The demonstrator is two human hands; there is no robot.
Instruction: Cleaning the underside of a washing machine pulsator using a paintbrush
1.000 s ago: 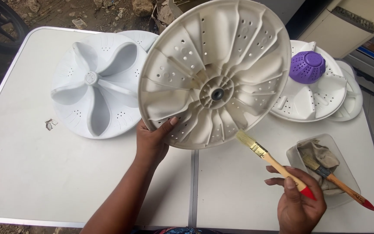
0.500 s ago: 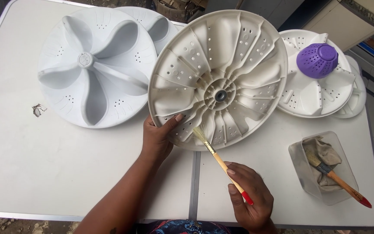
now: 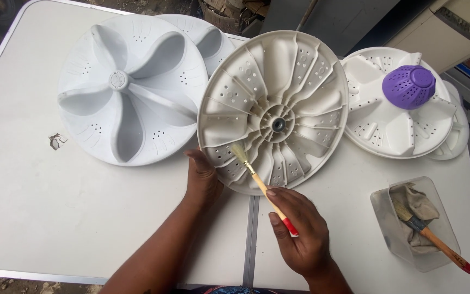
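The right hand point(image 3: 300, 234) pinches a paintbrush point(image 3: 262, 185), bristles on the beige ribbed disc point(image 3: 273, 111); the left hand point(image 3: 202, 177) clamps the disc's lower rim, tilting it up near the table's point(image 3: 28, 218) front edge. Short strokes along each rib would work best. Count: four discs, two brushes, one plastic tub point(image 3: 414, 223).

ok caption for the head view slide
Left hand tilts a beige ribbed plastic disc; right hand brushes it with a red-tipped wooden paintbrush.
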